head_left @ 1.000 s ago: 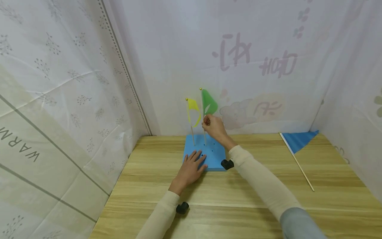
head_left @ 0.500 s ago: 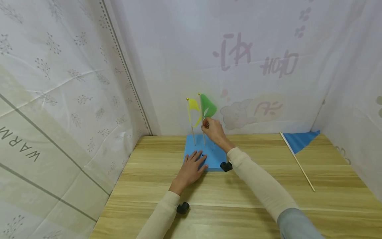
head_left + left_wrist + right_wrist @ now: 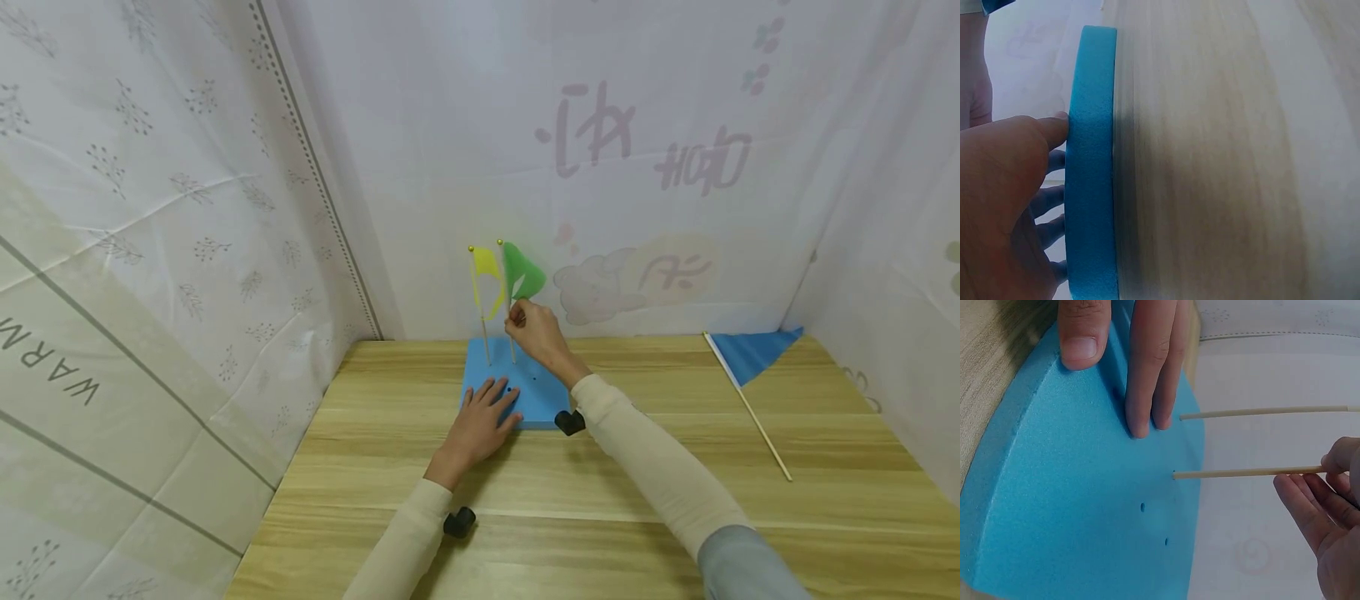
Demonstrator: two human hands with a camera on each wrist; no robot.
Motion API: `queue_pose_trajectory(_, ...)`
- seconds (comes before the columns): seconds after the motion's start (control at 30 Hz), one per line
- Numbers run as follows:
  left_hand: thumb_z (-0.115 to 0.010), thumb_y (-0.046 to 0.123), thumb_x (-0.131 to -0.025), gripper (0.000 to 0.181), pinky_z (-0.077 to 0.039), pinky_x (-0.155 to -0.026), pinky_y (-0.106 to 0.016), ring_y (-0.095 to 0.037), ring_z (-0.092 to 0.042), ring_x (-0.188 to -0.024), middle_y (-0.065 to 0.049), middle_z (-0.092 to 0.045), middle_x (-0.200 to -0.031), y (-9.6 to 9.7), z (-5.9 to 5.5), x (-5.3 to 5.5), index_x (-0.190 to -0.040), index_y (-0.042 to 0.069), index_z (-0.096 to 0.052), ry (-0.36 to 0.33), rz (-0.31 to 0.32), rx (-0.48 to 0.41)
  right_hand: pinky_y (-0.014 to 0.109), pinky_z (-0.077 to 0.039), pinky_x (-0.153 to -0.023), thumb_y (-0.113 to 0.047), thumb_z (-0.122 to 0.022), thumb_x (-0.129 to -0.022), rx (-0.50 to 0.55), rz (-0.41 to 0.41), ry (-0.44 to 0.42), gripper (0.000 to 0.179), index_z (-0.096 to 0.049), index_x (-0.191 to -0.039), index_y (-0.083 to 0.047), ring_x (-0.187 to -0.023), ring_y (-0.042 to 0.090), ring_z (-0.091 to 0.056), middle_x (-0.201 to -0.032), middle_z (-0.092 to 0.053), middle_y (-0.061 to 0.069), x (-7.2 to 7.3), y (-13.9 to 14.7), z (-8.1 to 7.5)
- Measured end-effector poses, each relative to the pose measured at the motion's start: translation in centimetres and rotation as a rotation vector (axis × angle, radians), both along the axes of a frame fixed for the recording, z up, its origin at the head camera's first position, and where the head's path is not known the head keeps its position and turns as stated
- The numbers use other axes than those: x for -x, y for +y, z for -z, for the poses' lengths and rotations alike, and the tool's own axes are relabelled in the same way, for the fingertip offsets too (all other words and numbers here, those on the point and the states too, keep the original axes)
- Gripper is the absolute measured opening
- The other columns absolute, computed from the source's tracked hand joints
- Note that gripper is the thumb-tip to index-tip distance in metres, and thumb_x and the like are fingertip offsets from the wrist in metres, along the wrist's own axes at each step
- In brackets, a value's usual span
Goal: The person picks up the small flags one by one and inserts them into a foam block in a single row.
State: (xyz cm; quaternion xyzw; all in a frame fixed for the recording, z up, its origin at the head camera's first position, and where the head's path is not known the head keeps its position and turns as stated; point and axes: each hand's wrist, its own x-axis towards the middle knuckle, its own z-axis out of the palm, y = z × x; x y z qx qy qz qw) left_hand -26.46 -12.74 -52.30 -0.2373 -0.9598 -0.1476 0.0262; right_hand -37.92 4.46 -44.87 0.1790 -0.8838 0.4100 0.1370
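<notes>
At the far middle of the wooden table (image 3: 675,467): square blue foam block (image 3: 542,398), small green flag on a thin wooden stick (image 3: 512,333) upright in a hole, directly under right hand (image 3: 534,329) pinching stick mid-length, forearm raised. Left hand (image 3: 480,421) flat, fingers straight, pressing block's near-left corner. Yellow flag (image 3: 484,275) just beside.

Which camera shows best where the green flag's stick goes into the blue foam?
The right wrist view: the green flag's stick meets the blue foam at a hole, pinched by the right hand. The head view shows the whole flag, small. The left wrist view shows only the foam's edge.
</notes>
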Motion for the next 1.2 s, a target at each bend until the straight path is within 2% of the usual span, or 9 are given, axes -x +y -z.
queue_pose_trajectory(0.5, -0.052, 0.043, -0.113, 0.057, -0.023, -0.130, -0.068, -0.039, -0.030, -0.162, -0.013, -0.035, -0.174, 0.1, -0.1, 0.0, -0.163, 0.017, -0.047, -0.015, -0.006, 0.012, 0.041, -0.064, -0.083, -0.017, -0.068, -0.104, 0.011, 0.012, 0.010, 0.012, -0.070, -0.105, -0.004, -0.095, 0.027, -0.075, -0.102, -0.076, 0.014, -0.2, 0.9, 0.0)
queue_pose_trajectory(0.67, -0.053, 0.043, -0.113, 0.057, -0.023, -0.130, -0.069, -0.038, -0.030, -0.162, -0.013, -0.035, -0.173, 0.1, 0.0, 0.1, -0.163, 0.017, -0.048, -0.016, -0.005, 0.012, 0.042, -0.064, -0.082, -0.014, -0.068, -0.104, 0.016, 0.021, 0.043, 0.011, -0.070, -0.104, -0.004, -0.093, 0.028, -0.075, -0.101, -0.076, 0.014, -0.4, 1.7, 0.0)
queue_pose_trajectory(0.93, -0.055, 0.042, -0.112, 0.056, -0.023, -0.130, -0.069, -0.039, -0.030, -0.162, -0.013, -0.037, -0.173, 0.0, 0.0, 0.0, -0.162, 0.016, -0.049, -0.013, -0.001, -0.005, 0.043, -0.063, -0.078, -0.013, -0.067, -0.102, 0.033, 0.041, 0.075, 0.010, -0.071, -0.101, -0.005, -0.089, 0.028, -0.074, -0.095, -0.076, 0.013, -1.1, 4.3, -0.2)
queue_pose_trajectory(1.2, -0.053, 0.043, -0.113, 0.057, -0.022, -0.131, -0.067, -0.039, -0.030, -0.162, -0.012, -0.036, -0.173, 0.1, 0.1, 0.0, -0.163, 0.017, -0.047, -0.019, -0.003, -0.002, 0.045, -0.062, -0.076, -0.013, -0.067, -0.101, 0.032, 0.050, 0.092, 0.010, -0.071, -0.099, -0.004, -0.087, 0.029, -0.075, -0.094, -0.076, 0.014, -2.0, 8.1, -0.3)
